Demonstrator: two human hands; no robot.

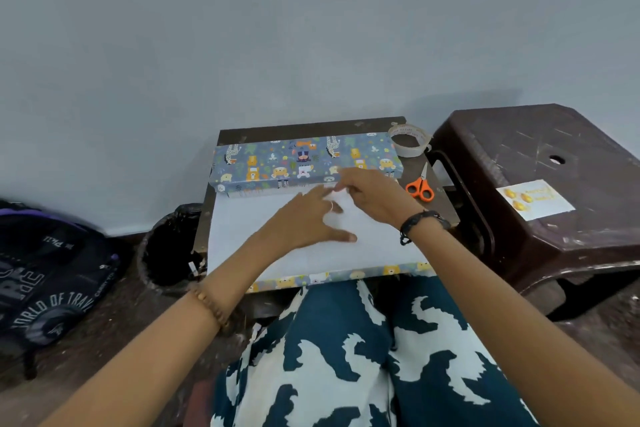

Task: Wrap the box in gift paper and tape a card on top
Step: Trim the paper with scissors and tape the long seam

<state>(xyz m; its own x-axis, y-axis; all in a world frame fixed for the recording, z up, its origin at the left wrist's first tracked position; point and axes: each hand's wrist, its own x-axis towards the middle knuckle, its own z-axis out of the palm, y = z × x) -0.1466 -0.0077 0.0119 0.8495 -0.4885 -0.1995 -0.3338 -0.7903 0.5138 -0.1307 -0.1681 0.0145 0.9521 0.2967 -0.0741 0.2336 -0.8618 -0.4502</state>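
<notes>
On the small dark worktop (381, 123) the gift paper (277, 246) lies spread white side up, its printed animal pattern showing only along the near edge that hangs over the worktop. At the far side the box (304, 158) lies with the patterned paper already folded over it. The left hand (308, 222) rests flat on the white sheet near the middle, fingers straight and spread, thumb pointing right. The right hand (374, 194) reaches in from the right just beyond it, its fingertips pinched together at the paper's edge by the box; what exactly the grip closes on is too blurred to make out. A tape roll (408, 140) sits at the far right corner of the worktop, and orange-handled scissors (420, 185) lie just near of it. The card (535, 199), white with gold shapes, lies on the brown plastic stool (554, 135) to the right. A black waste bin (169, 250) and a dark backpack (52, 274) stand on the floor to the left.
</notes>
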